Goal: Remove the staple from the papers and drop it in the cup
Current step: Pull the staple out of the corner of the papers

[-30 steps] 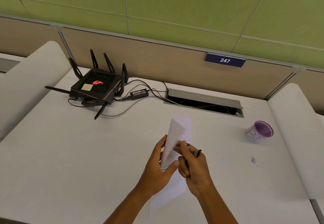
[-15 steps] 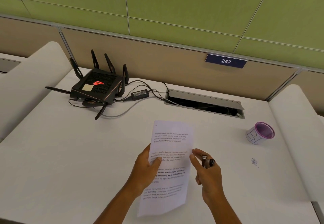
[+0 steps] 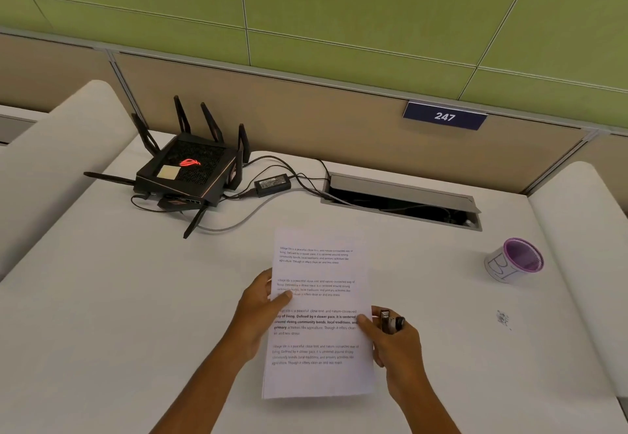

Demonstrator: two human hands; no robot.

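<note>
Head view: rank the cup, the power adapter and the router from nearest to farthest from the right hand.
Measured from the right hand:
1. Cup, to its right, lying on its side near the desk edge.
2. Power adapter, farther back, left of the cable slot.
3. Router, far back-left corner.

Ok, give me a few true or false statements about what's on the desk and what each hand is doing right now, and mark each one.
1. The left hand holds the papers by their left edge. True.
2. The right hand is empty. False: it grips a small dark staple remover while its thumb touches the papers' right edge.
3. The cup stands to the right of the papers. True.
4. The cup has a green rim. False: the rim is purple.
5. The router sits at the desk's far left. True.
</note>
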